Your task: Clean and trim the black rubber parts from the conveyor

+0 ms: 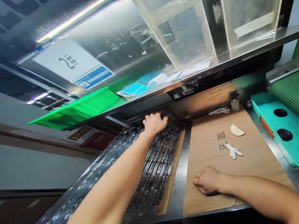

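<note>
Left of cardboard sheet (pixel 247 168), plastic trays (pixel 161 161), none lifted; handling appears barely begun, remainder unclear. L hand (pixel 155 123), fingers spread, over trays' far end; R hand (pixel 207 180), fingers curled in, on sheet, contents (if any) n/v.

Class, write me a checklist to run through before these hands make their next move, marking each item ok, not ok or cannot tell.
1. Left hand at the far end of the plastic trays: ok.
2. Left hand gripping a tray: cannot tell; its fingers are spread, with the tips hard to make out.
3. Right hand holding nothing: cannot tell; it is curled on the cardboard.
4. Cardboard free of loose items: not ok; a pale half-disc and white pieces lie on it.
5. Right hand apart from the white pieces: ok.
6. Bottle upright: ok.
</note>
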Tool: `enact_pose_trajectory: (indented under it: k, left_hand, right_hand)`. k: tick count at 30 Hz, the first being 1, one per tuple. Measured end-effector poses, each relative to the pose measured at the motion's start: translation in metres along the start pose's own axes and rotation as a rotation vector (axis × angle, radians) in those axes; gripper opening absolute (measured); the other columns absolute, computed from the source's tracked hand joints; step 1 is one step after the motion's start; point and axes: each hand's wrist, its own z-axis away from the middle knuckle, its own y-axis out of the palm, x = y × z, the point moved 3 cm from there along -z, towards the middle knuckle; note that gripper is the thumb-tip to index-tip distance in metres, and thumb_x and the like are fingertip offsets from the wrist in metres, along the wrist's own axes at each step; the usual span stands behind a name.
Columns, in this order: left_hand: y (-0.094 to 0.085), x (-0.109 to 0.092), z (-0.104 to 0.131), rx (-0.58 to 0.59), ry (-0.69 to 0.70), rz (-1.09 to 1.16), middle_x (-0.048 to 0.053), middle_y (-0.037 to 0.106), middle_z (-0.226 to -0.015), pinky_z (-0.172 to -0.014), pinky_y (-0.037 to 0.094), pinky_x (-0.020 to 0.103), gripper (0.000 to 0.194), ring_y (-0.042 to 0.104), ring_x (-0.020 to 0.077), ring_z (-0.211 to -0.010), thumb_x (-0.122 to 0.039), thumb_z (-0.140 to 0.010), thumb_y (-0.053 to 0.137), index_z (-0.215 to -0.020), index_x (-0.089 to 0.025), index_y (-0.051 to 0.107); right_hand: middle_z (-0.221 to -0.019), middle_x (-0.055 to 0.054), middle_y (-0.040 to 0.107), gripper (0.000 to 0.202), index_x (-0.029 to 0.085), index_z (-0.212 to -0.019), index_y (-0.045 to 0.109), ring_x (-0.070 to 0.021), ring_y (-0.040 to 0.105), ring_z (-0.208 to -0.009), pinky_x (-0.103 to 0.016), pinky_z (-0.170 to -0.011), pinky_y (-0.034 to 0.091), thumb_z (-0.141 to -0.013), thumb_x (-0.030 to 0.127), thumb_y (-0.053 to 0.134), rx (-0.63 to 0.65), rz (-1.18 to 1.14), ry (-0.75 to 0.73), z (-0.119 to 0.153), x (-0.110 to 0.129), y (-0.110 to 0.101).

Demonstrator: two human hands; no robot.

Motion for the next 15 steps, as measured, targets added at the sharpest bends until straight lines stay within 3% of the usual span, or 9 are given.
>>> enact_pose_trajectory:
  k: [4,6,9,12,15]
  left_hand:
    - [-0.005,-0.065,0.055,-0.094,0.372,0.035,0.015,0.059,-0.147,-0.113,0.035,0.059,0.051,0.047,0.0395,-0.138,-0.049,-0.096,0.046,-0.133,-0.021,0.066]
    - [-0.004,-0.093,0.085,-0.072,0.532,0.082,0.011,0.064,-0.144,-0.115,0.033,0.058,0.042,0.053,0.0361,-0.135,-0.046,-0.096,0.047,-0.123,-0.023,0.070]
    - [-0.002,-0.134,0.120,-0.004,0.699,0.221,0.011,0.075,-0.123,-0.109,0.042,0.051,0.038,0.067,0.0318,-0.117,-0.046,-0.096,0.049,-0.113,-0.023,0.073]
    - [-0.008,-0.186,0.142,0.046,0.813,0.385,0.010,0.079,-0.111,-0.099,0.052,0.045,0.036,0.072,0.0297,-0.105,-0.047,-0.096,0.052,-0.110,-0.022,0.074]
    - [-0.028,-0.257,0.157,0.032,0.910,0.553,0.008,0.078,-0.114,-0.096,0.054,0.042,0.032,0.072,0.0272,-0.106,-0.043,-0.097,0.053,-0.111,-0.023,0.073]
  right_hand:
    - [-0.098,-0.007,0.076,0.022,0.020,-0.096,0.074,-0.0218,0.068,-0.082,-0.032,-0.064,0.048,-0.096,0.029,0.053,0.056,-0.006,0.153,0.001,-0.015,-0.042]
    - [-0.102,-0.009,0.074,0.024,0.020,-0.101,0.074,-0.0237,0.066,-0.090,-0.034,-0.072,0.049,-0.097,0.026,0.051,-0.048,0.046,0.356,0.013,-0.042,-0.078]
    - [-0.122,-0.015,0.067,0.028,0.018,-0.115,0.070,-0.0287,0.057,-0.115,-0.042,-0.093,0.047,-0.101,0.030,0.049,-0.280,0.162,0.747,0.057,-0.095,-0.122]
    - [-0.138,-0.018,0.057,0.037,0.021,-0.128,0.067,-0.0333,0.048,-0.126,-0.049,-0.102,0.040,-0.099,0.042,0.056,-0.322,0.148,1.017,0.109,-0.139,-0.126]
    - [-0.134,-0.016,0.061,0.037,0.023,-0.130,0.067,-0.0318,0.049,-0.125,-0.048,-0.105,0.038,-0.099,0.040,0.056,-0.299,0.115,1.006,0.135,-0.159,-0.105]
